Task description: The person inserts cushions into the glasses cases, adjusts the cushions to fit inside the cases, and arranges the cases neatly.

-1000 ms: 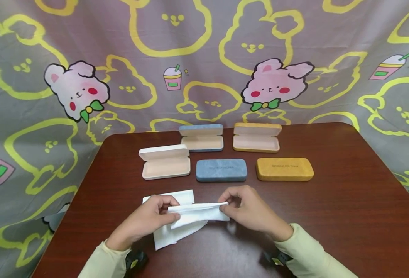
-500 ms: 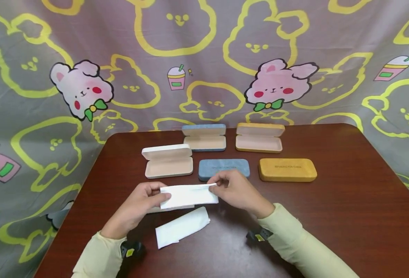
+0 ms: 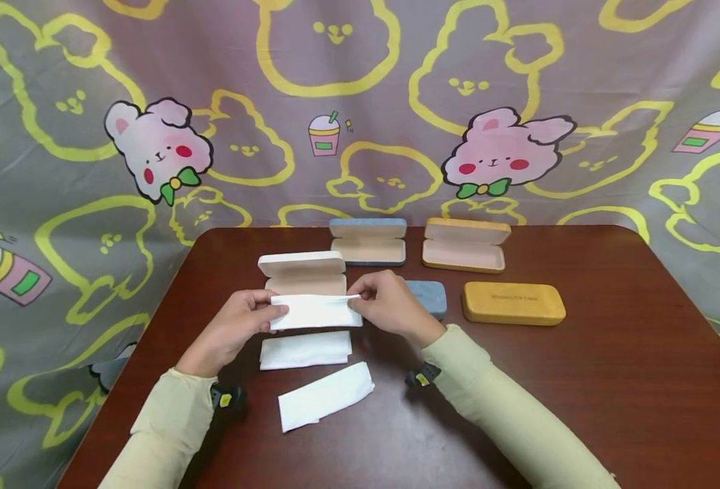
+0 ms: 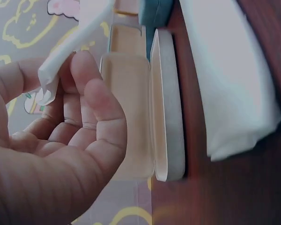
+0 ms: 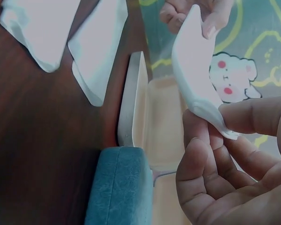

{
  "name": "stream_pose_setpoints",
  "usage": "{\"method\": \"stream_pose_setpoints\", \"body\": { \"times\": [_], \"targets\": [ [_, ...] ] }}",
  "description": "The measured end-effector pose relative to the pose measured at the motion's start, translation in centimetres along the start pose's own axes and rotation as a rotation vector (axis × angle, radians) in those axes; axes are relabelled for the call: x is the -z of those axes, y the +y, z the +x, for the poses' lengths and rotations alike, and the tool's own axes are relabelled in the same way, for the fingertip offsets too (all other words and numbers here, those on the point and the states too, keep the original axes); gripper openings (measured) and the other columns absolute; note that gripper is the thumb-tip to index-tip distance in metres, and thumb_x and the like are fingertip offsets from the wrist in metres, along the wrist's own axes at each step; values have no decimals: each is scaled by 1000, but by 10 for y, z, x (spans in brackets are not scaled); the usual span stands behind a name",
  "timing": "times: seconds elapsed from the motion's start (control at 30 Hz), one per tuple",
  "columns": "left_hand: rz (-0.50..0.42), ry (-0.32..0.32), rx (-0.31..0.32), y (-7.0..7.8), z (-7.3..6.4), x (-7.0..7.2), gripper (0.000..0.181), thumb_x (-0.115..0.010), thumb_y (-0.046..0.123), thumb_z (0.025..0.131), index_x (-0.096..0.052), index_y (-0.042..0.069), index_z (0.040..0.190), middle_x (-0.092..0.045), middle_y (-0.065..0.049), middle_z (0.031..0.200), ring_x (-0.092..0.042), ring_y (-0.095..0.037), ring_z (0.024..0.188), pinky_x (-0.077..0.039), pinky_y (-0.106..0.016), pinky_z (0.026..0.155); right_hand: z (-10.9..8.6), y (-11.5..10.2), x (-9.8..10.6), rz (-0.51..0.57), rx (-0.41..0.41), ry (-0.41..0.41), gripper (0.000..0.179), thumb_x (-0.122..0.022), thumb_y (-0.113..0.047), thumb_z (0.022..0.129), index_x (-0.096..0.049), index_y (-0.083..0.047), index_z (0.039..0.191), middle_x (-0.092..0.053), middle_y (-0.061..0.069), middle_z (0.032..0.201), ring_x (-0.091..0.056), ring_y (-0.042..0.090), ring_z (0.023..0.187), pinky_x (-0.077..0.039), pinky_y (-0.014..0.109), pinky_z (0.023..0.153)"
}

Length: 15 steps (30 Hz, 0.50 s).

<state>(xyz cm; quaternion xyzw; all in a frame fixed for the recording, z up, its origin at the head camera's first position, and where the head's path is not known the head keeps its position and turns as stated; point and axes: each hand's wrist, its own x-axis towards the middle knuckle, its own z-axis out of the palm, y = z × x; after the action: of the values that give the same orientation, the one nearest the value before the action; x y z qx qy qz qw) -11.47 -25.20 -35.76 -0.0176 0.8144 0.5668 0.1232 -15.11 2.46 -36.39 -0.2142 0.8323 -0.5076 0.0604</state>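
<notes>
White on white: pinches cloth [image 3: 312, 313] by its opposite ends, with left hand [image 3: 238, 323] and right hand [image 3: 390, 305]. Holds it lengthwise from side to side, nearly parallel with the open case [image 3: 301, 261], covering its front edge in head view. Cannot tell whether touching.

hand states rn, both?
Left hand: closed, pinching one end of the folded white sheet.
Right hand: closed, pinching the other end of the folded white sheet.

Even light, soft glare on tabletop [image 3: 409, 435]; wrist views hazy, white cloth [image 5: 193, 65] washed out.
</notes>
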Motion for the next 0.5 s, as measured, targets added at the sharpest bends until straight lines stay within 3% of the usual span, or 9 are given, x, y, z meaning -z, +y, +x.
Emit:
{"method": "stream_pose_setpoints", "body": {
  "times": [0.2, 0.5],
  "targets": [
    [40, 5, -3, -2, 13, 11, 37, -68, 18, 97, -63, -8, 123, -66, -14, 95, -58, -27, 81, -53, -41, 77, 18, 0, -4, -37, -21, -12, 5, -72, -10, 90, -77, -9, 92, -64, -1, 75, -50, 13, 62, -44, 29, 59],
    [95, 65, 6, -8, 29, 24, 27, -71, 18, 96, -65, -6, 107, -61, -13, 87, -58, -29, 81, -54, -45, 80, 42, -2, -13, -115, -28, -38, 7, -70, -10, 91, -77, -9, 92, -65, -2, 78, -54, 15, 67, -47, 31, 68]
  ]
}}
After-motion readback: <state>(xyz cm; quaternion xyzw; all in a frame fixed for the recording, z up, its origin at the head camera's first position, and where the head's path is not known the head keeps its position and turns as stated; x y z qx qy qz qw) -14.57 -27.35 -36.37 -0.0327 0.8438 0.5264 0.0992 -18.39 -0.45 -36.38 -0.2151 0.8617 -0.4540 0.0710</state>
